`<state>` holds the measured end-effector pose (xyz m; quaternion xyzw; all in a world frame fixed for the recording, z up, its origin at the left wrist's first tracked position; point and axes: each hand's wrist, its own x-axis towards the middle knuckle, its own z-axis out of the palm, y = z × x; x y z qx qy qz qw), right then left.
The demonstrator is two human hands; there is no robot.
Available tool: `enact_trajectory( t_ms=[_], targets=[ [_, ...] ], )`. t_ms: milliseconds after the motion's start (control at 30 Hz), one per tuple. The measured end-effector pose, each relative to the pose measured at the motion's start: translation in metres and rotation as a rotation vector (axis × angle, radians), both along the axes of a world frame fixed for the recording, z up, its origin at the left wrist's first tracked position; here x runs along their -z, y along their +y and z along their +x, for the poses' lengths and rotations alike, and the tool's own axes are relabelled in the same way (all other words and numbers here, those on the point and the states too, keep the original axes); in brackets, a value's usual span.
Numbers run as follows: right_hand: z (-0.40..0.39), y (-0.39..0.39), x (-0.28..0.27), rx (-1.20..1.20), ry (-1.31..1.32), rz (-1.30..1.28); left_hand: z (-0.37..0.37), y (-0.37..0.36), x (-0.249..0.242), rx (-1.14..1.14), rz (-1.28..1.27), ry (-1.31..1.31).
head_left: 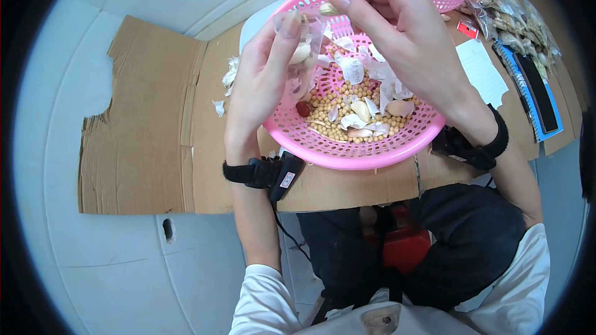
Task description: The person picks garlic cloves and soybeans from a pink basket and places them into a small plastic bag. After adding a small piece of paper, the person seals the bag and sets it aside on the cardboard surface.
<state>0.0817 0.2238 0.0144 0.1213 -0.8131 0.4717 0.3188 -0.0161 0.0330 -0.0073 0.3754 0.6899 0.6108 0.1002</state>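
My left hand (261, 80) is closed on a small clear plastic bag (305, 69), holding it upright over the left side of a pink basket (354, 161). Pale pieces show through the plastic. To the right of the bag's top, my right hand (410, 37) pinches a small, rounded, pale tan-green piece (328, 8) between thumb and finger; its kind is not clear. Beneath both hands, the basket holds many round beige beans (335, 108), garlic cloves (360, 110), papery white skins, a printed slip (352, 71) and a dark red dried fruit (302, 108).
Cardboard (143, 124) covers the work surface. At right lie a white paper (483, 71), a blue notebook (552, 136) with a black phone-like object (537, 93), and filled clear bags (515, 18). A second pink basket (456, 1) stands behind. White scraps (220, 108) lie at left.
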Motion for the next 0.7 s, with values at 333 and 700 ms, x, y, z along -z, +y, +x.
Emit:
enact_trajectory(
  t_ms=[333,700],
  targets=[
    [-0.013,0.009,0.019,-0.194,0.025,0.032,0.005,-0.004,-0.002,0.068,-0.022,-0.001],
    [-0.005,0.003,0.011,-0.501,-0.191,0.053,0.000,-0.008,0.003,0.159,-0.082,0.102]
  ],
)
